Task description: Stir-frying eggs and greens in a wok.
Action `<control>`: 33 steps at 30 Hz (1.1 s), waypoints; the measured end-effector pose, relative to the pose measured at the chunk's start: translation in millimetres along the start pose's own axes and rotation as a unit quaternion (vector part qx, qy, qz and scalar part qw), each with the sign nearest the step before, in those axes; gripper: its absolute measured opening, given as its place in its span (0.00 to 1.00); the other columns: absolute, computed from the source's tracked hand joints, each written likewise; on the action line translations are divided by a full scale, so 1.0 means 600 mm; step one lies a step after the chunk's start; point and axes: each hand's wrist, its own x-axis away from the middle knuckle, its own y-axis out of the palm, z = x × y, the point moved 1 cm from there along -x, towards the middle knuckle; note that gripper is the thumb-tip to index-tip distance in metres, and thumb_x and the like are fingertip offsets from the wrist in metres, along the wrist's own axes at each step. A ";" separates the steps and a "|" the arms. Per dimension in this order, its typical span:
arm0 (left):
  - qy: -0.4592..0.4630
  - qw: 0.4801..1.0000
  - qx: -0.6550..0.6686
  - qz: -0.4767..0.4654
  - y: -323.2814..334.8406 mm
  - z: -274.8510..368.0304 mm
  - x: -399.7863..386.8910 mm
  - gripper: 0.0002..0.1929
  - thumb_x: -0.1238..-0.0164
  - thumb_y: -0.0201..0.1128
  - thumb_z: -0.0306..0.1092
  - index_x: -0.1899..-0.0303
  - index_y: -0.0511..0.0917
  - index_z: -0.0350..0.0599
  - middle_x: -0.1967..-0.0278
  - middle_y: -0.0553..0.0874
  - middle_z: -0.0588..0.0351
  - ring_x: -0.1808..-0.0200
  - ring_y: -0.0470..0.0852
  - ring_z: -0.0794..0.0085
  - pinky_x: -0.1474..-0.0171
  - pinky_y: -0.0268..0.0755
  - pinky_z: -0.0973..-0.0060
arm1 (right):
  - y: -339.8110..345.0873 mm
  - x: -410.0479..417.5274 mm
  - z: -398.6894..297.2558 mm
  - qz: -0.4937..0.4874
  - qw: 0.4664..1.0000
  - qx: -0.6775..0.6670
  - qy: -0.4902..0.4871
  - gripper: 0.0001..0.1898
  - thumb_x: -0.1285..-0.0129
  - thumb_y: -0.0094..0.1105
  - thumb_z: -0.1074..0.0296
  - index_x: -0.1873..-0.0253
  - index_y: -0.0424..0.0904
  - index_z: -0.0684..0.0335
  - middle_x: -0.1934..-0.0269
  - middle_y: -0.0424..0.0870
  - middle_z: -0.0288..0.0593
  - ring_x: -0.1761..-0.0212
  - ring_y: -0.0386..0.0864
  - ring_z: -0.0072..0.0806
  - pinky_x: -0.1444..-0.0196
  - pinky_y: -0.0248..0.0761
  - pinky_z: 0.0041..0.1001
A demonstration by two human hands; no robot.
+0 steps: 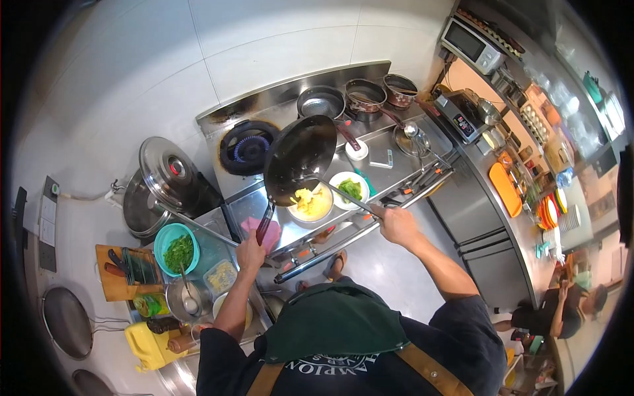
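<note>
My left hand grips the dark handle of a black wok, which is tipped on its side above the stove counter. A long metal spatula or ladle is held in my right hand, its head inside the wok's lower rim. Below that rim stands a white bowl holding yellow food that looks like scrambled egg. Just to the bowl's right is a white plate of green leaves. A pink cloth lies on the steel by my left hand.
Blue flame burns on the uncovered gas burner. Several pans, including a saucepan, stand along the back. Left are a lidded steel pot, a turquoise bowl of chopped greens and a knife rack. Another person is at far right.
</note>
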 end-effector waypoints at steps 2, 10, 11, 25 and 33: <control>-0.001 1.000 0.007 0.001 0.002 0.002 -0.001 0.17 0.33 0.66 0.37 0.47 0.75 0.45 0.65 0.89 0.35 0.60 0.88 0.36 0.54 0.78 0.44 | 0.027 -0.007 0.006 0.038 0.999 -0.029 -0.021 0.23 0.35 0.57 0.70 0.35 0.84 0.50 0.66 0.88 0.54 0.64 0.87 0.52 0.60 0.80 0.49; -0.032 0.999 0.010 0.013 0.010 -0.013 -0.002 0.16 0.36 0.68 0.36 0.49 0.77 0.45 0.63 0.89 0.34 0.58 0.88 0.36 0.53 0.78 0.44 | -0.033 0.024 0.024 -0.061 0.996 0.069 0.001 0.24 0.35 0.59 0.69 0.33 0.81 0.48 0.65 0.88 0.52 0.61 0.88 0.49 0.60 0.79 0.48; -0.033 0.999 0.009 0.013 0.012 -0.018 -0.006 0.16 0.36 0.68 0.36 0.49 0.77 0.45 0.63 0.89 0.34 0.58 0.88 0.36 0.53 0.78 0.44 | -0.035 0.026 0.033 -0.070 0.996 0.060 0.011 0.26 0.35 0.60 0.69 0.32 0.80 0.47 0.64 0.88 0.52 0.60 0.88 0.48 0.60 0.79 0.48; -0.209 0.828 0.515 -0.077 0.012 0.079 -0.284 0.07 0.37 0.67 0.32 0.69 0.76 0.46 0.80 0.77 0.62 0.82 0.76 0.77 0.82 0.66 0.72 | 0.018 -0.098 0.045 -0.144 0.559 -0.790 0.205 0.17 0.19 0.53 0.61 0.33 0.78 0.61 0.77 0.67 0.27 0.86 0.53 0.12 0.87 0.46 0.17; -0.281 0.768 0.574 -0.051 0.080 0.103 -0.410 0.08 0.36 0.69 0.33 0.67 0.78 0.43 0.78 0.78 0.61 0.82 0.75 0.75 0.81 0.69 0.72 | 0.036 -0.304 0.059 -0.195 0.626 -0.743 0.133 0.18 0.20 0.55 0.57 0.34 0.78 0.60 0.77 0.66 0.28 0.86 0.56 0.15 0.85 0.49 0.19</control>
